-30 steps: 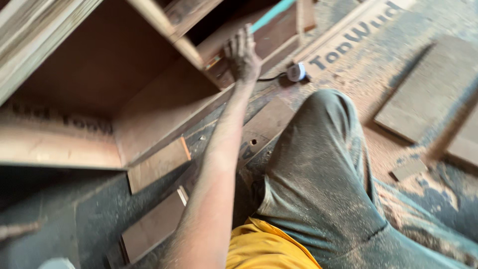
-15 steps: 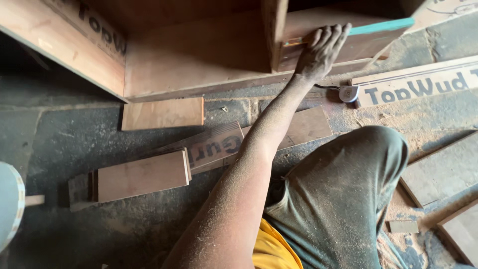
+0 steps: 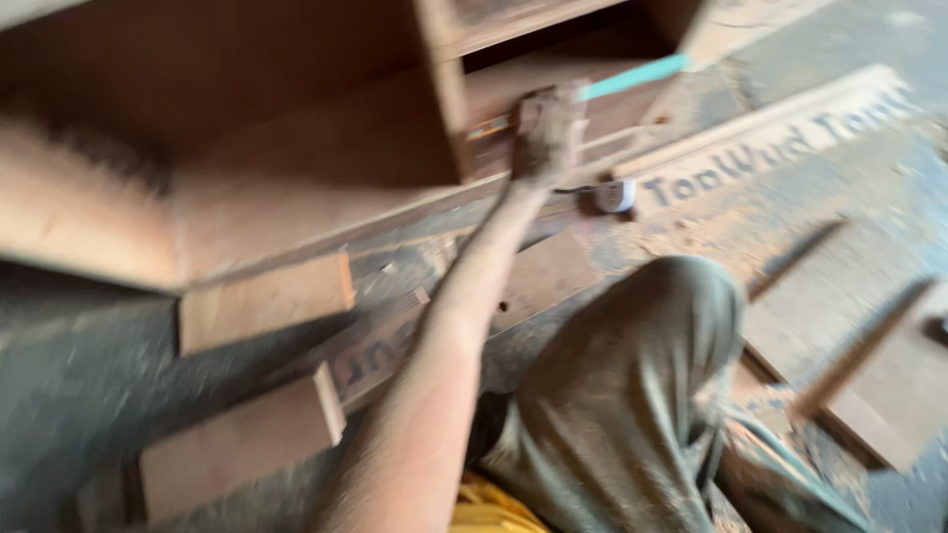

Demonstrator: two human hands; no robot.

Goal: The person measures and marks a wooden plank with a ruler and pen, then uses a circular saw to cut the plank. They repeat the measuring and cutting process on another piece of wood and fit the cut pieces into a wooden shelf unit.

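Left hand [image 3: 546, 133] pressed against front edge of wooden cabinet [image 3: 326, 168], beside upright divider [image 3: 441, 94]; likely steadying panel. Grip state unclear: blurred. Right hand out of view. Tape measure [image 3: 614, 195] on floor nearby.

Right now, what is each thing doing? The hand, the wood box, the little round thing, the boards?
Hand: arm stretched out, pressed on the cabinet's lower board; grip too blurred to tell.
Wooden cabinet: open-fronted, lying on the floor.
Tape measure: on the floor beside the cabinet.
Loose boards: flat on the dusty floor.
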